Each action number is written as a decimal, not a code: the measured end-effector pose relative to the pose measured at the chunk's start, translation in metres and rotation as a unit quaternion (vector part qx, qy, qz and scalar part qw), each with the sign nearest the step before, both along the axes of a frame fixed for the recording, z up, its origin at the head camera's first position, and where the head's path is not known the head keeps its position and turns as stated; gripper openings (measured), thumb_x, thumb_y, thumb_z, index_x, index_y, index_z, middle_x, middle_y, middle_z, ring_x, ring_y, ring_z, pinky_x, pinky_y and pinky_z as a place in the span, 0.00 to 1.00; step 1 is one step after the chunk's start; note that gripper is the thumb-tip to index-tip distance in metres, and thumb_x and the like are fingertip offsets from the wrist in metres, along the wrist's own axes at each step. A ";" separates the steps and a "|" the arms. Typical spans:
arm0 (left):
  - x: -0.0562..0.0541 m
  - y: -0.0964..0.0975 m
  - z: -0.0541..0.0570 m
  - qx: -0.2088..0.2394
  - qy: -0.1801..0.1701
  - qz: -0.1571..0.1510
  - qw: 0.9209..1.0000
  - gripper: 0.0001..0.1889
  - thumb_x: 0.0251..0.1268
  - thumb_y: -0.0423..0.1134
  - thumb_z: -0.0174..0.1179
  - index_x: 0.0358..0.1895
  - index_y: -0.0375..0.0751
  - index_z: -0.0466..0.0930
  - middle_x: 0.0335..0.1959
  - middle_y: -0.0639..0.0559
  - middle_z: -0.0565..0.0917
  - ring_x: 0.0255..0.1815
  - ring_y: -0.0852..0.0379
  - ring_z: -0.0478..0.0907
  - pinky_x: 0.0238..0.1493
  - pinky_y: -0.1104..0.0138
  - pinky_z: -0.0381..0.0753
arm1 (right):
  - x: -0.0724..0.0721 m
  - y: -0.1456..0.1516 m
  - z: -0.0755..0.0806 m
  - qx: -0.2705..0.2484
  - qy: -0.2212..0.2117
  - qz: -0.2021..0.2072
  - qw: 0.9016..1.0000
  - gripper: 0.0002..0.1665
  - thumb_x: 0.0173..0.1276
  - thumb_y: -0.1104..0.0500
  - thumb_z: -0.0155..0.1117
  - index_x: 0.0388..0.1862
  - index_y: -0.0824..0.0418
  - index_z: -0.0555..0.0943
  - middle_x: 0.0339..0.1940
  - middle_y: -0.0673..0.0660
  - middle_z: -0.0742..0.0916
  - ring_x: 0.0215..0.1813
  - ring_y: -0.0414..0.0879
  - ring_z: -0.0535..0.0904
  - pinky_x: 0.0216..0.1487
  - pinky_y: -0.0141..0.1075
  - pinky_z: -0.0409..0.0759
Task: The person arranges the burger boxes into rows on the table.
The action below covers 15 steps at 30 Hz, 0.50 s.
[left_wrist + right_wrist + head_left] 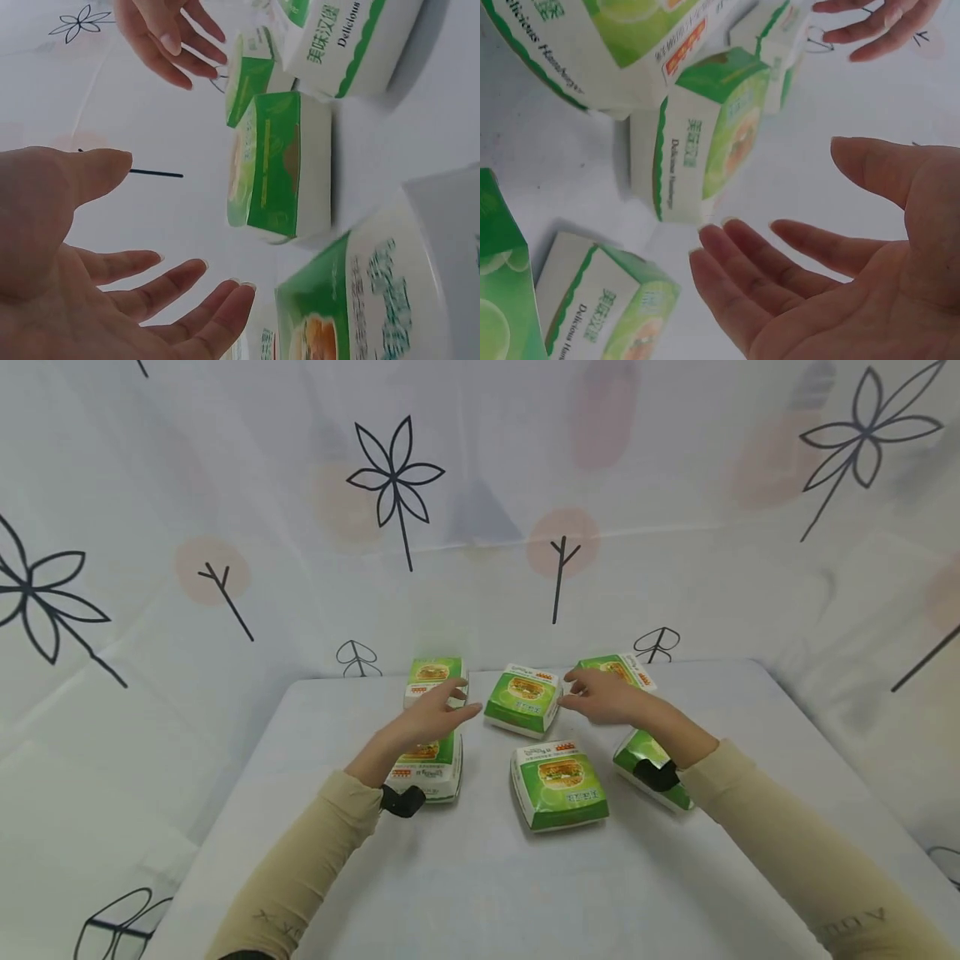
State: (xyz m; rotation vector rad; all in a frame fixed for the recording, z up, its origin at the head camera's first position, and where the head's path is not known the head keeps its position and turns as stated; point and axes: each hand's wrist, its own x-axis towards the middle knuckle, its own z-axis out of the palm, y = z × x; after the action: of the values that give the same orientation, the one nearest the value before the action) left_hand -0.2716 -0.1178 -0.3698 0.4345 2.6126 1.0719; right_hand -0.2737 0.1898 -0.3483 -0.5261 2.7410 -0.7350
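Both hands hover over several green-and-white hamburger boxes, and nothing is in either. The left hand, fingers spread, is above the two left boxes, partly covering the back-left box and the front-left box. Its fingertips point toward the back-middle box. On that box's other side is the right hand, its fingers loosely extended and overlapping the back-right box. Under the right wrist, the front-right box is partly hidden. Each wrist view shows its palm with relaxed, parted fingers.
A front-middle hamburger box lies nearer the body, between the forearms. All the boxes rest on a white-covered table. Behind the table's back edge hangs a pale cloth printed with flowers and twigs. Dark wrist cameras sit below the wrists.
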 end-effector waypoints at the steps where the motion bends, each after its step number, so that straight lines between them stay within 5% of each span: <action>1: -0.001 0.002 0.000 0.004 -0.004 0.002 1.000 0.37 0.78 0.56 0.55 0.81 0.46 0.55 0.74 0.41 0.70 0.73 0.40 0.69 0.66 0.47 0.76 | -0.002 0.001 0.000 -0.001 -0.002 -0.001 1.000 0.35 0.81 0.51 0.53 0.74 0.74 0.64 0.65 0.76 0.78 0.66 0.70 0.74 0.63 0.60 0.77; 15: -0.018 0.034 -0.006 0.076 -0.067 0.047 0.994 0.40 0.78 0.55 0.55 0.82 0.41 0.49 0.78 0.38 0.62 0.77 0.37 0.61 0.72 0.45 0.68 | -0.030 0.002 -0.004 -0.020 -0.024 -0.026 0.999 0.37 0.82 0.51 0.53 0.77 0.74 0.60 0.73 0.77 0.70 0.72 0.72 0.67 0.67 0.63 0.72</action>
State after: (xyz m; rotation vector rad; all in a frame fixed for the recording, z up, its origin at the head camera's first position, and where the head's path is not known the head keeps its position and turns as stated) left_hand -0.2900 -0.0836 -0.3756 0.2641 2.4641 1.2902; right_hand -0.3035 0.1921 -0.3526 -0.4397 2.7095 -0.8048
